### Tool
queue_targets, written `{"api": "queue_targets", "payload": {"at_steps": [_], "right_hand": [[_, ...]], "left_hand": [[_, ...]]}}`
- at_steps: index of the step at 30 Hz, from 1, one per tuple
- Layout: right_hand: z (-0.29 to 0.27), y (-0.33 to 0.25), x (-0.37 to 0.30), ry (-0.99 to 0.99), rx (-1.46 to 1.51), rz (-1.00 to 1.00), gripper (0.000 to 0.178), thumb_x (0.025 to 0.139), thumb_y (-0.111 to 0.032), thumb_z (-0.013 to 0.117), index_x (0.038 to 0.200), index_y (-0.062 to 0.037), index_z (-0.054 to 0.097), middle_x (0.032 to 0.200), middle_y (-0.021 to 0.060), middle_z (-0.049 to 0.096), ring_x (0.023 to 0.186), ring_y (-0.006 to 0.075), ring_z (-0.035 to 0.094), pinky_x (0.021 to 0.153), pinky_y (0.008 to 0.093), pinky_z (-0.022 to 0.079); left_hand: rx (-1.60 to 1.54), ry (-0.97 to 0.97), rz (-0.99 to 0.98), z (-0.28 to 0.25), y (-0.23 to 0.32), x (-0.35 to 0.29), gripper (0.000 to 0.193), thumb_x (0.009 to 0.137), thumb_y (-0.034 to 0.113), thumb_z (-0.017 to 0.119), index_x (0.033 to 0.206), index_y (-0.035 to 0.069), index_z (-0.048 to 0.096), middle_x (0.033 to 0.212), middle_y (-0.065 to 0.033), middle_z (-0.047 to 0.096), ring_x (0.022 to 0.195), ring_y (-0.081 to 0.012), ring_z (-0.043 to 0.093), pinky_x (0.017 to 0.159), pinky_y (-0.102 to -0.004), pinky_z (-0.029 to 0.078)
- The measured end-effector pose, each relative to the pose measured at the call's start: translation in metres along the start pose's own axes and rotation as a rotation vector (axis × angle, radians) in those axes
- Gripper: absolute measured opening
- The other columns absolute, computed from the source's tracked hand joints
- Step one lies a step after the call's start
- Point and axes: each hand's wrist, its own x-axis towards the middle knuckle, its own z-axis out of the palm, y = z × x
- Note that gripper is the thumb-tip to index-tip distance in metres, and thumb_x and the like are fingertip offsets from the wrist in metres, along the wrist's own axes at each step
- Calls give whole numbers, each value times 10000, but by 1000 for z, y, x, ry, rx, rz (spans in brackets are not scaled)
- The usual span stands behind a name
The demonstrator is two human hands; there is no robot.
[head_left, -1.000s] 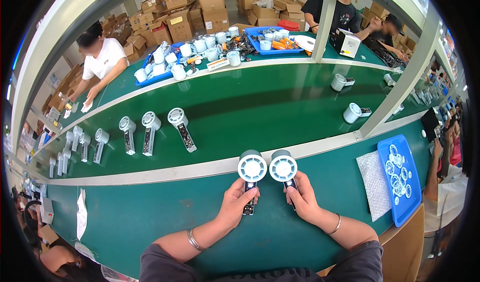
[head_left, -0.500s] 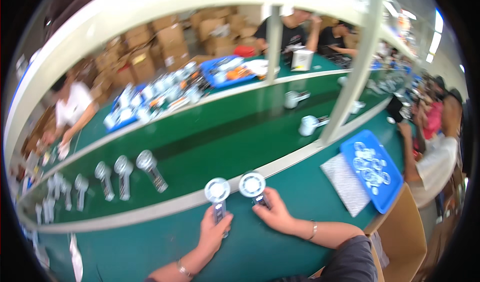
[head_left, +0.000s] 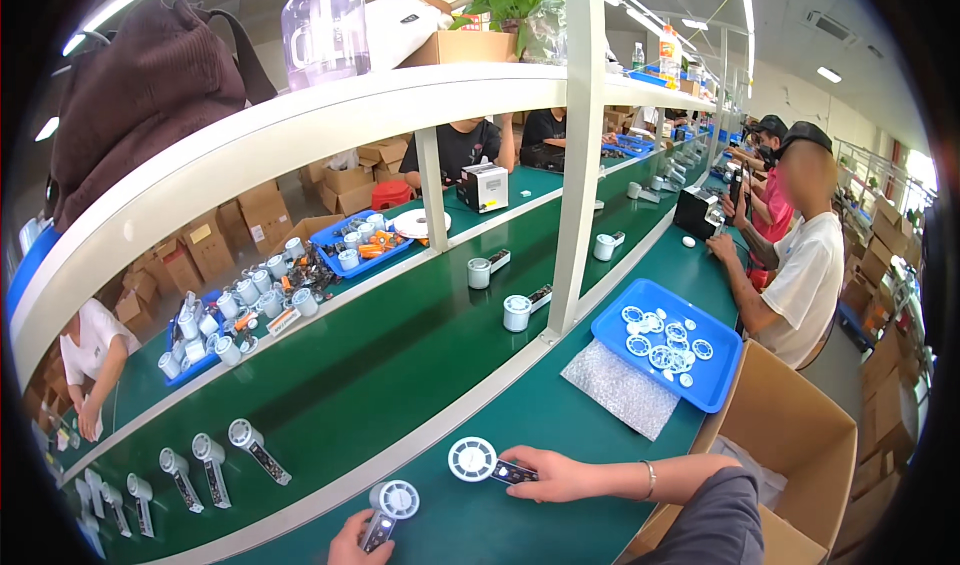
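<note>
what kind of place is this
Most likely a factory assembly line for small handheld fans. A long green conveyor belt carries part-built fans past seated workers, a blue tray holds white fan grilles, and the left hand and right hand each hold a fan.

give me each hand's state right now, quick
left hand: closed on the handle of a small white handheld fan
right hand: closed on the handle of another small white fan

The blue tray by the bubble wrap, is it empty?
No, the blue tray holds a scatter of round white grille pieces, beside the bubble wrap.
</note>
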Motion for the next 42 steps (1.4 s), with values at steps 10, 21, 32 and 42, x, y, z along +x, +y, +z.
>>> {"api": "queue_targets", "payload": {"at_steps": [10,21,32,42], "right_hand": [[-3,-14,-39,18,-102,-184,462,846,-287,570,1206,-39,419,882,200,615,781,328,620,691,386,492],[-4,30,-27,-151,-433,93,417,846,-355,574,1094,-32,488,951,191,599,795,349,603,712,405,484],[-11,-90,-93,602,387,-1507,375,884,-303,475,1017,44,523,908,186,565,758,302,568,665,345,477],[28,16,-52,78,-354,27,442,828,-323,598,1136,-24,491,832,219,617,784,360,623,703,415,491]], "left_hand": [[-523,-333,-268,-31,52,-41,399,743,25,676,1123,-25,567,943,-46,607,843,-97,532,740,-237,442],[-537,-285,-319,-7,24,-48,430,733,-18,683,1140,-57,550,1016,-72,602,922,-118,546,832,-261,446],[-780,966,445,-38,86,-55,379,697,-76,642,1051,-41,511,917,-130,580,726,-193,557,539,-310,493],[-120,-61,-96,-10,28,-58,427,735,51,693,1132,-38,566,1041,-99,612,947,-123,566,827,-267,457]]}}
